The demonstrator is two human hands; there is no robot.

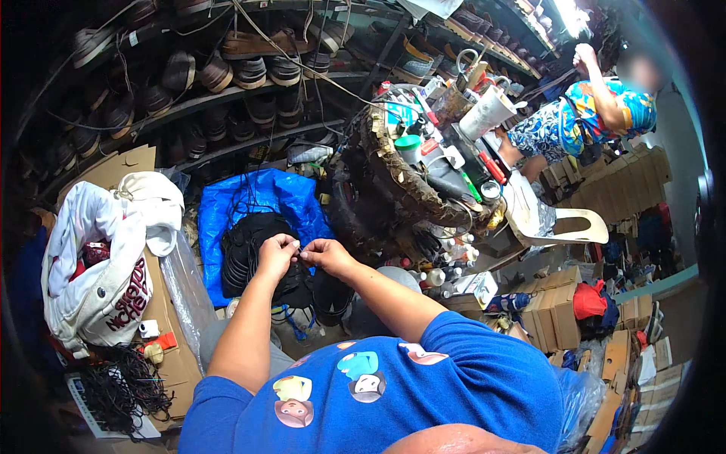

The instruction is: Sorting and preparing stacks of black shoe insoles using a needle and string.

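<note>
My left hand [278, 254] and my right hand [327, 258] are close together in front of me, fingertips pinched and almost meeting. Between them is something small and dark, too small to name. Just beneath lies a heap of black, curved, strap-like pieces [246, 250], partly covered by my left hand and forearm. This heap rests on a blue plastic sheet [296, 195] with crumpled edges. Below my right hand hangs more black material [330, 296], its shape hard to make out.
Left stands cardboard [175, 321] with a white cloth bag [106, 250] and tangled black cords [125, 390]. A round worktable [389, 178] holds tools, a paper roll and containers. Shoes [249, 72] fill the shelves behind. A white plastic chair [578, 227] and another person [586, 113] are at right.
</note>
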